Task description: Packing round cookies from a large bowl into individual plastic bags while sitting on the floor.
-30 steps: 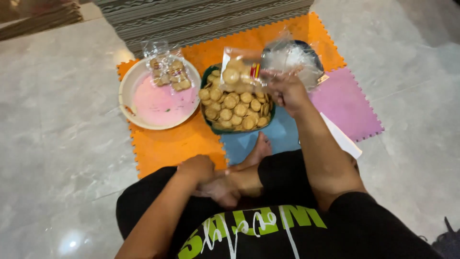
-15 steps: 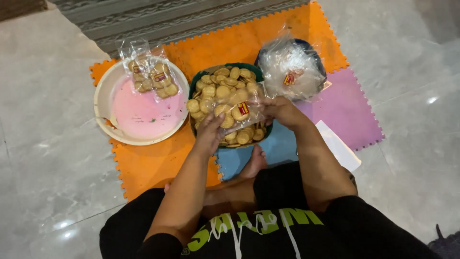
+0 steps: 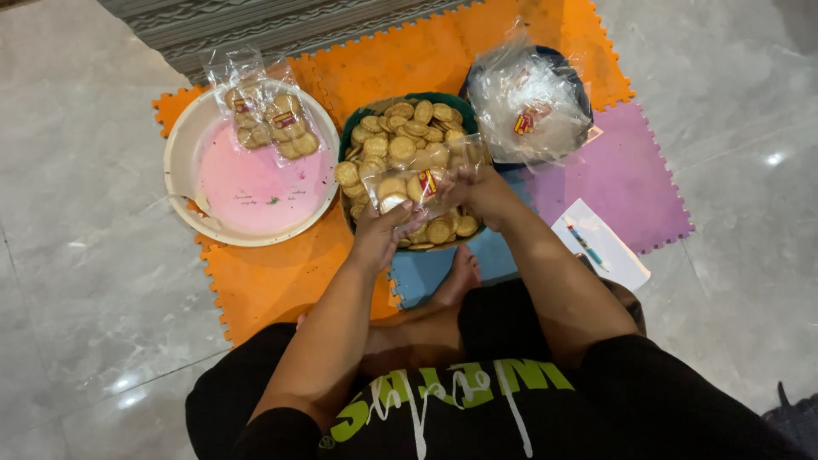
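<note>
between my two hands, over the biscuit bowl: one clear packet of biscuits, held at both ends.
left hand: fingers curled shut on the packet's near-left end, thumb on top. grip closed.
right hand: fingers pinched shut on the packet's right end. closed too.
packet: clear plastic, small red and yellow label, round tan biscuits inside. it sits level with my fingertips, just above the loose biscuits, touching or nearly so, can't tell which.
under my fingers: green bowl heaped with loose round biscuits. it takes up the space directly beneath and beyond both hands.
left of my left hand: white plate with pink centre, near but apart from the bowl. two more sealed biscuit packets lie on its far edge.
beyond my right hand: dark bowl stuffed with empty clear wrappers, just beside the green bowl.
right of my right forearm: white paper slip with a small pen-like print on it, lying on the purple mat edge.
below everything: foam puzzle mats, orange, purple, blue, on grey marble floor.
near my wrists: my bare foot resting on the blue mat, legs crossed.
</note>
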